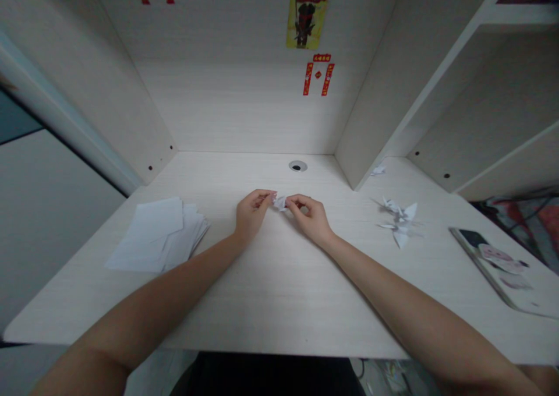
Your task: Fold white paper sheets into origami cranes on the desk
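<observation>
Between my two hands, at the middle of the desk, is a small piece of folded white paper (280, 203). My left hand (254, 211) pinches its left end between thumb and fingers. On the other side, the thumb and fingers of my right hand (309, 214) close on its right end. The exact shape of the folds is too small to make out. Off to the right lie several folded paper cranes (400, 221), bunched together. A stack of white paper sheets (152, 236) lies to the left, beside my left forearm.
A phone in a decorated case (502, 268) lies at the right of the desk (271, 303). Behind my hands is a round cable hole (297, 166). An upright divider panel (375, 93) stands at the back right, with another white paper piece (378, 169) by its foot.
</observation>
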The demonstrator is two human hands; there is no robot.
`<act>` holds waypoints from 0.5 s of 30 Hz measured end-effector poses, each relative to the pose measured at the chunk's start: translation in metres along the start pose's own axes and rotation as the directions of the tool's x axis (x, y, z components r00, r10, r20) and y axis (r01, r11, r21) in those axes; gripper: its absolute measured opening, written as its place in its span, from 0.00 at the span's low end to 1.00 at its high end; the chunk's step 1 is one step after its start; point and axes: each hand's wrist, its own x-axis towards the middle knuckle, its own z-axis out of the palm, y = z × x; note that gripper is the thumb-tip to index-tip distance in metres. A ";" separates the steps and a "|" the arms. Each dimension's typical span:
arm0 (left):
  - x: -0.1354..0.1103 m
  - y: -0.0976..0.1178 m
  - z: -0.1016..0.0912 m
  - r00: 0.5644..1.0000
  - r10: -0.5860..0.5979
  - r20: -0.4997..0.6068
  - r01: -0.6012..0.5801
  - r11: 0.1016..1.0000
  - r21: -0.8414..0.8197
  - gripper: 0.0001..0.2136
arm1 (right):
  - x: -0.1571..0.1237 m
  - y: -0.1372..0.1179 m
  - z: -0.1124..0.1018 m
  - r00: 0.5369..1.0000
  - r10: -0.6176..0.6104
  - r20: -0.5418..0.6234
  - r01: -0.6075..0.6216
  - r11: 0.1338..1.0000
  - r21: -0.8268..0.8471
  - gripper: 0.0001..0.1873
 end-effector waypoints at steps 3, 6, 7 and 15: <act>-0.001 0.003 0.000 0.999 0.022 -0.034 -0.022 1.000 -0.003 0.14 | 0.000 0.001 0.000 0.999 -0.037 -0.037 0.035 0.998 -0.054 0.08; -0.003 0.005 0.000 0.988 0.048 -0.148 -0.038 0.997 0.065 0.17 | 0.001 0.000 -0.003 0.987 -0.077 -0.143 0.059 0.990 -0.125 0.07; -0.004 0.006 0.000 0.989 0.045 -0.143 -0.029 0.993 0.112 0.14 | 0.001 -0.001 -0.004 0.980 -0.107 -0.169 0.080 0.984 -0.157 0.07; -0.003 0.004 0.000 0.993 -0.036 0.114 0.017 0.987 0.162 0.19 | -0.002 -0.005 -0.008 0.932 -0.358 -0.052 0.318 0.880 -0.353 0.08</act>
